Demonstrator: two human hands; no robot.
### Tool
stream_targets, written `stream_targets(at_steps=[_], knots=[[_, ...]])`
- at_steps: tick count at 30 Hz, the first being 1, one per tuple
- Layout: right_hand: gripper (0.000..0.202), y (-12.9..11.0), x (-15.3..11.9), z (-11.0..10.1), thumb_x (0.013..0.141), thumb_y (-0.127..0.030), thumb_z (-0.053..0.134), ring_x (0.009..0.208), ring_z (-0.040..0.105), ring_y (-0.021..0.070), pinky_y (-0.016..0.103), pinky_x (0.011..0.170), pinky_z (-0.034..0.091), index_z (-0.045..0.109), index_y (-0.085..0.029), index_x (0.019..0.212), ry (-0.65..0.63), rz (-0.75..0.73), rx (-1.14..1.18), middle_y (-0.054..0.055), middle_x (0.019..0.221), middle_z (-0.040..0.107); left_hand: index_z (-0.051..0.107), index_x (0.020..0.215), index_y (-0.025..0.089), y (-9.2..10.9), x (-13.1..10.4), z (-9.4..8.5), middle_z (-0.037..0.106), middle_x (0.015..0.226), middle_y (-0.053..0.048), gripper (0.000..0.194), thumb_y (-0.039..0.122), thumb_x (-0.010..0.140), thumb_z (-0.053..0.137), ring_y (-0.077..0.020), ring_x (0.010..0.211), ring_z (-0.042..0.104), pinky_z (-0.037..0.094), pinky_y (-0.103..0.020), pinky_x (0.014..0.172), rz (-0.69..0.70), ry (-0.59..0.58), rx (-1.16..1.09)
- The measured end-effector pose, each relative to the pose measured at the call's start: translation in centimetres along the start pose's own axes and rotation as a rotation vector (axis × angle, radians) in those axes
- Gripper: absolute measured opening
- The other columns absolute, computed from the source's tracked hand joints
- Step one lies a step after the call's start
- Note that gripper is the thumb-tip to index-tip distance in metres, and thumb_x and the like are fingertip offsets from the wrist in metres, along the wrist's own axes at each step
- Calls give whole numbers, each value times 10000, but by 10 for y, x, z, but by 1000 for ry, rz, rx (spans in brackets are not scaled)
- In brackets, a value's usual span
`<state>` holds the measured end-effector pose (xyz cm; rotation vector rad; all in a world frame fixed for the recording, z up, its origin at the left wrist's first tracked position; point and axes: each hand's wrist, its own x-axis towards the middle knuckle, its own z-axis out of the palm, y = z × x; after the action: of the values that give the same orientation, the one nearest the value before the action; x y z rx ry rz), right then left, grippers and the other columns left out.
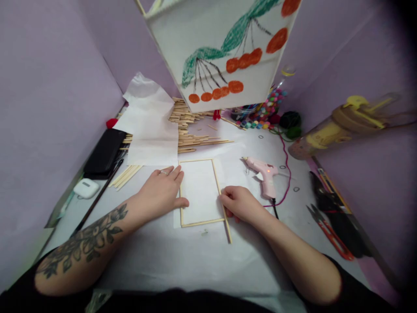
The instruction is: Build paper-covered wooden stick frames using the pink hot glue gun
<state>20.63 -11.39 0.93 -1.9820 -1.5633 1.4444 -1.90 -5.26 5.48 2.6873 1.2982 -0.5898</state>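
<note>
A rectangle of thin wooden sticks (pixel 202 224) lies on a sheet of white paper (pixel 200 191) in the middle of the table. My left hand (pixel 163 189) rests at its left side, fingers stretched out and thumb reaching over the paper. At the right side, my right hand (pixel 239 202) is closed in a pinch on a wooden stick (pixel 229 232), whose near end sticks out past the bottom corner. To the right of that hand lies a pink glue gun (pixel 265 174) with a small orange light lit, its nozzle pointing to the upper left.
A white panel with painted cherries (pixel 211 69) hangs above the back. Behind the paper lie piled sticks (pixel 195 141) and a crumpled white sheet (pixel 151 139). Black case (pixel 104 152) and earbud case (pixel 86 188) sit left; tumbler (pixel 329 130) and orange-handled cutters (pixel 332 234) right.
</note>
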Motion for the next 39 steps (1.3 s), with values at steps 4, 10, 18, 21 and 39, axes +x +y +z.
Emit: stream_targets(at_steps=[4,10,18,21,39], knots=[[179,-1,-2,-2,803,-209,468,291,461,89,193,319,323,485,-204,626,-2,-7,-12,-35,462,568,318,1449,34,9,0,4,224,1536,-205,946,637,772,588,-372,1414,235,305,-547,1071,-45,-81,1],[200,-2,-3,-1,836,-253,474,307,443,90,211,373,330,476,-211,641,45,-45,-93,-44,449,542,288,1462,42,10,2,7,179,1543,-211,962,628,767,605,-367,1431,190,271,-586,1078,-49,-103,-2],[217,4,-2,1,844,-289,491,442,497,124,245,501,334,481,-211,642,132,-141,-194,-19,496,568,304,1462,71,10,2,7,193,1546,-209,945,621,762,621,-392,1426,184,262,-600,1073,-51,-103,-25],[226,3,-3,0,845,-289,492,459,494,126,248,508,324,471,-212,633,133,-133,-196,-18,506,563,308,1459,68,10,2,7,201,1545,-211,948,623,757,623,-397,1422,191,265,-609,1064,-48,-106,-24],[208,0,-4,0,852,-300,475,350,461,105,227,424,319,452,-216,663,65,-64,-133,-32,487,548,229,1490,101,-3,0,15,130,1562,-207,1002,603,732,651,-390,1429,170,296,-573,1052,27,-117,-38]])
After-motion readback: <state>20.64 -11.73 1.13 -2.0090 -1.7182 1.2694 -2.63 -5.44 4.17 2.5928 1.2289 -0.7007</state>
